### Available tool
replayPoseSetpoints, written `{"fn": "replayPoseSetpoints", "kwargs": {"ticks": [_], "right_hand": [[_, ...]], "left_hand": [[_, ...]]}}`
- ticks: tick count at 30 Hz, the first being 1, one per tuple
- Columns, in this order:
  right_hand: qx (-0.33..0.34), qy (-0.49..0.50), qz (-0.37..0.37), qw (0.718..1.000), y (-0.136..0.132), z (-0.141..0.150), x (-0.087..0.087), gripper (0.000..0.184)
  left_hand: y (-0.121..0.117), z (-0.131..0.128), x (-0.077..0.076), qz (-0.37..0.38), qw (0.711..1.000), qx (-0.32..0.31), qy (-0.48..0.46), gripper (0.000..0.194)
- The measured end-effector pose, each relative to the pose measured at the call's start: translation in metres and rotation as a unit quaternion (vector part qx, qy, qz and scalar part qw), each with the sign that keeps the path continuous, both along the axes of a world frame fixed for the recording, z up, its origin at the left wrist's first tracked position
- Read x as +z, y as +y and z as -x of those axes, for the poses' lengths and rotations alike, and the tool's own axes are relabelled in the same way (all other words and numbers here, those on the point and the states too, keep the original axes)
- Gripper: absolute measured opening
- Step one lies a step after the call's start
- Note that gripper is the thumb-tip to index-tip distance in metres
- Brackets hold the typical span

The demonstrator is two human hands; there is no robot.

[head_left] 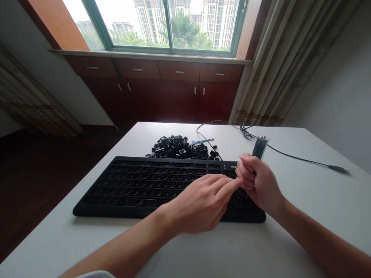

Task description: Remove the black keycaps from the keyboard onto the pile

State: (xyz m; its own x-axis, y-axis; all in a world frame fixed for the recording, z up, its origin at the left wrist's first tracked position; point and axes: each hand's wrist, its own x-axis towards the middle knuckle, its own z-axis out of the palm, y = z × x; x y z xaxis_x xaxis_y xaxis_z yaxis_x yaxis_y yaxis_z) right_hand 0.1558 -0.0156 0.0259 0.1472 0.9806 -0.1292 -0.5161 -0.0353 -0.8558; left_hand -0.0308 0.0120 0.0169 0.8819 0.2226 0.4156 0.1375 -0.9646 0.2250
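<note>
right hand (pixel 262 187): fingers curled round dark object (pixel 260 147), above keyboard (pixel 139 181) | left hand (pixel 203 202): fingertips meet right hand, grip unclear | keyboard on worktop (pixel 313 154), before black keycap pile (pixel 176 148) | advice: steady, light hold

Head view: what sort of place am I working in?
Probably a room in a home, perhaps an office: long curtains flank a wide window, with reddish-brown built-in cabinets below it.
</note>
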Motion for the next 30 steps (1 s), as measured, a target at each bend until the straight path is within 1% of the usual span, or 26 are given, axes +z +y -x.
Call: {"fn": "replayPoseSetpoints", "kwargs": {"ticks": [3, 8, 11, 14, 17, 19, 21, 22, 23, 24, 26, 28, 30], "right_hand": [[-0.005, -0.005, -0.002, 1.0, 0.0, 0.002, -0.001, 0.042], [-0.01, -0.015, -0.04, 0.999, -0.001, 0.005, -0.001, 0.042], [-0.024, -0.045, -0.058, 0.997, -0.002, 0.007, -0.004, 0.042], [-0.028, -0.09, -0.065, 0.993, -0.005, 0.007, -0.006, 0.043], [-0.01, -0.114, -0.048, 0.992, -0.008, 0.007, -0.005, 0.046], [-0.001, -0.122, -0.027, 0.992, -0.007, 0.007, -0.005, 0.048], [-0.001, -0.128, -0.015, 0.992, -0.006, 0.008, -0.005, 0.05], [-0.001, -0.125, -0.017, 0.992, -0.005, 0.008, -0.005, 0.05], [0.001, -0.114, -0.023, 0.993, -0.005, 0.008, -0.005, 0.05], [0.007, -0.097, -0.031, 0.995, -0.005, 0.009, -0.006, 0.049], [0.031, -0.059, -0.059, 0.996, -0.008, 0.009, -0.008, 0.047], [0.059, -0.039, -0.095, 0.993, -0.011, 0.01, -0.011, 0.044], [0.078, -0.041, -0.124, 0.988, -0.014, 0.01, -0.014, 0.041]], "left_hand": [[0.001, 0.001, -0.002, -0.003, 1.0, -0.001, 0.006, 0.057], [0.001, 0.0, 0.0, -0.028, 1.0, 0.013, 0.0, 0.072], [0.001, 0.0, 0.002, -0.034, 0.999, 0.02, -0.021, 0.077], [0.001, 0.0, 0.004, -0.016, 0.999, 0.025, -0.044, 0.078], [0.001, 0.001, 0.003, 0.016, 0.998, 0.019, -0.054, 0.068], [0.001, 0.001, 0.002, 0.036, 0.997, 0.026, -0.066, 0.052], [0.001, 0.0, 0.001, 0.054, 0.993, 0.045, -0.094, 0.034], [0.0, 0.0, 0.0, 0.063, 0.99, 0.056, -0.111, 0.027], [-0.001, -0.001, -0.001, 0.073, 0.987, 0.063, -0.128, 0.025], [-0.002, -0.001, -0.001, 0.083, 0.984, 0.065, -0.14, 0.027], [-0.005, -0.002, -0.002, 0.107, 0.981, 0.067, -0.147, 0.042], [-0.01, -0.003, -0.004, 0.145, 0.978, 0.075, -0.132, 0.068], [-0.014, -0.007, -0.005, 0.201, 0.971, 0.085, -0.101, 0.096]]}}
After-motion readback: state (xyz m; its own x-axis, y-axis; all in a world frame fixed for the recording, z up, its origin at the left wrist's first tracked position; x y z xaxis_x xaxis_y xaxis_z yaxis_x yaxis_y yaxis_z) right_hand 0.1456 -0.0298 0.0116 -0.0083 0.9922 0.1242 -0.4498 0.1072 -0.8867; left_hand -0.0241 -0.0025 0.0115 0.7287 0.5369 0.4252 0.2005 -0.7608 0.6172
